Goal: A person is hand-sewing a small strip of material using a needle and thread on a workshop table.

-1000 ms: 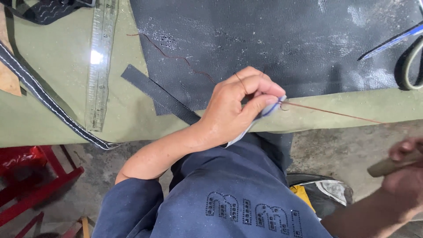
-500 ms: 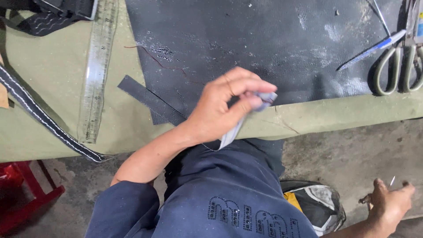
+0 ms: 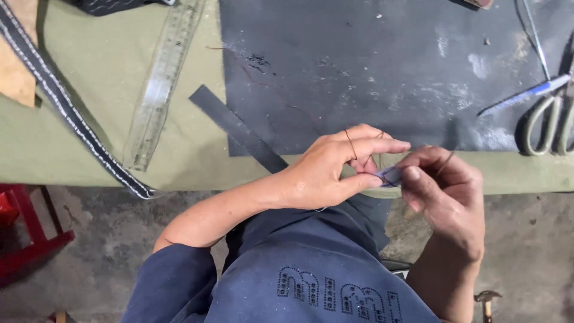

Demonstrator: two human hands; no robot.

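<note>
The tabletop (image 3: 107,78), covered in olive cloth, fills the far half of the view, and a big dark sheet (image 3: 382,66) lies on its right part. On the left side lie a clear ruler (image 3: 161,84), set at a slant, and a dark stitched strap (image 3: 66,113) that runs down to the near edge. A plain dark strip (image 3: 236,128) rests across the sheet's near-left corner. At the far right sit scissors (image 3: 547,122) and a blue pen (image 3: 526,96).

Both hands meet just off the near edge of the tabletop, above the person's lap. The left hand (image 3: 326,170) comes in from the left with the forearm bent across the body; its thumb and fingers are closed, pinching a small pale piece (image 3: 391,175). A thin brownish thread (image 3: 351,143) loops over its forefinger. The right hand (image 3: 445,191) comes up from the near right, fingers curled shut on the other end of the same piece.

As a judgement, the hand-stitching is under way: thread is already on the piece, and the work is not yet set down. How much sewing is left cannot be told; the piece is mostly hidden.
</note>
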